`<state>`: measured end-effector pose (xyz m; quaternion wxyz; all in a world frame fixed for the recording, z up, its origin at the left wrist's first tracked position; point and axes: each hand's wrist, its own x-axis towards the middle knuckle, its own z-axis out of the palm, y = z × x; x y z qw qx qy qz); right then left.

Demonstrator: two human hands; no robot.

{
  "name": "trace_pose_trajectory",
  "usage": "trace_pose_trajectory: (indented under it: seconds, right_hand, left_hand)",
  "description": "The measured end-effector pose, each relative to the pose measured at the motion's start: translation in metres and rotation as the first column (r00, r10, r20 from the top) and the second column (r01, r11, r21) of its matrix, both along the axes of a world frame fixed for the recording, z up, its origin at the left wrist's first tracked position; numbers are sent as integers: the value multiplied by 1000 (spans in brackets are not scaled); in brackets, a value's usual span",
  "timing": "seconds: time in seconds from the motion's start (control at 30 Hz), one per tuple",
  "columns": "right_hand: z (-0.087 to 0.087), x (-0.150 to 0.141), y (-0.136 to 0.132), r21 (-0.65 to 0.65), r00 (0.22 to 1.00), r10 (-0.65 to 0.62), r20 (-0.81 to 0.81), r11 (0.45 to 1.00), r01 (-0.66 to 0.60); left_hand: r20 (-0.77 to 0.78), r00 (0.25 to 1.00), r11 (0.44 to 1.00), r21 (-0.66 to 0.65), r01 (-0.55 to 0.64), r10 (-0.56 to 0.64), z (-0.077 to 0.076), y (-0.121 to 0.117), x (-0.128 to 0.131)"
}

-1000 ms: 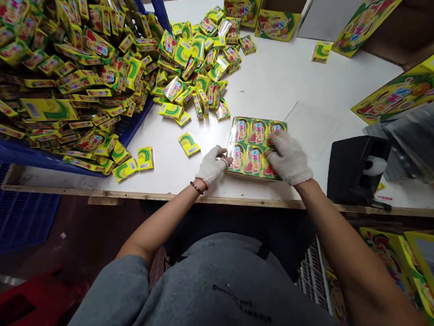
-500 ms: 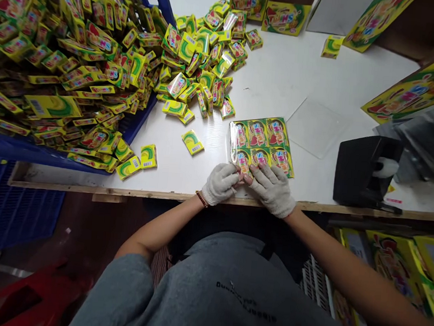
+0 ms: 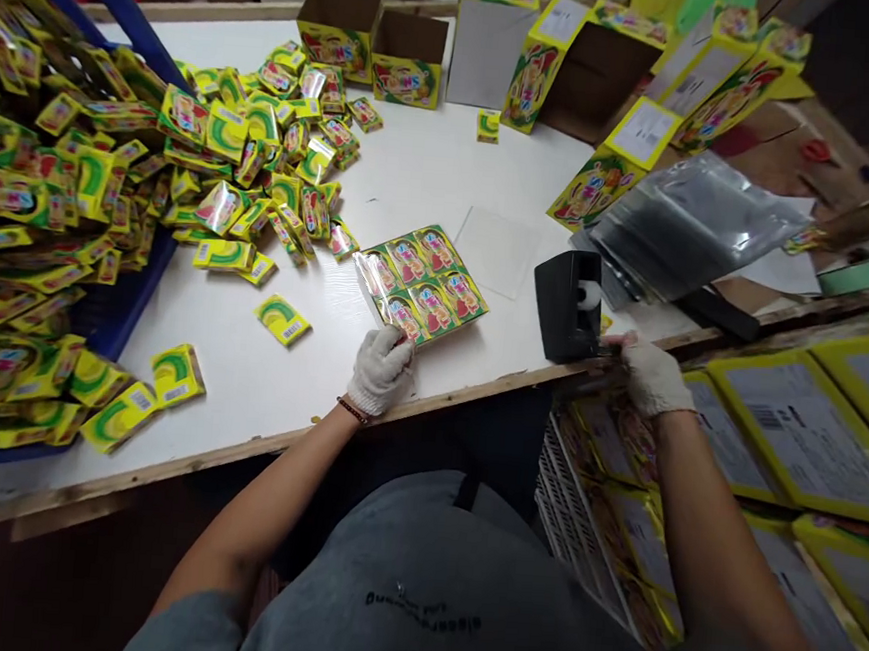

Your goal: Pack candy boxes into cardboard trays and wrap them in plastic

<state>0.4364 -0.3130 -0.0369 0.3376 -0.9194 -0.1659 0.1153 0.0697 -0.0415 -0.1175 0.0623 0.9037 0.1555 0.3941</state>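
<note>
A flat pack of small yellow-green cartons [image 3: 427,280], laid in rows inside clear film, rests at an angle on the white table. My left hand [image 3: 382,370], in a white glove with bare fingertips, is closed on its near left corner. My right hand [image 3: 654,375], gloved likewise, reaches to the black tape dispenser [image 3: 565,306]. Its thumb and fingers are pinched at the dispenser's front end, where the tape comes off; the strip itself is too fine to see. The white tape roll [image 3: 588,296] shows inside the dispenser.
Loose small cartons [image 3: 260,141] spill from a heaped blue crate [image 3: 143,293] at left. A clear square plate [image 3: 494,252] lies beyond the pack. Display boxes [image 3: 407,78] line the back. Plastic sleeves [image 3: 698,226] lie at right, above stacked yellow boxes [image 3: 803,425].
My right hand has left the pack and moved right to the tape dispenser. My left hand stays at the pack's near corner; the pack now lies turned. The view has swung right.
</note>
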Motion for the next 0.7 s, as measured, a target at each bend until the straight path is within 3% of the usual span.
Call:
trace_pose_trajectory:
  seconds: [0.17, 0.3, 0.43, 0.53, 0.7]
  right_hand:
    - [-9, -3, 9, 130, 991, 37, -129, 991, -21]
    - [-7, -16, -13, 245, 992, -22, -124, 968, 52]
    - [-11, -40, -36, 311, 979, -72, -192, 942, 130]
    - [-25, -55, -35, 307, 964, -89, -250, 937, 167]
    - [-40, -70, -28, 170, 965, -73, -253, 978, 119]
  left_hand:
    - [-97, 994, 991, -119, -54, 43, 3, -1, 13]
    - [-112, 993, 980, -193, -58, 37, 6, 1, 11]
    - [-57, 998, 987, -160, -34, 26, 7, 2, 12]
    - [-64, 998, 994, -107, -33, 26, 7, 3, 12]
    - [-77, 996, 991, -121, -63, 54, 5, 0, 9]
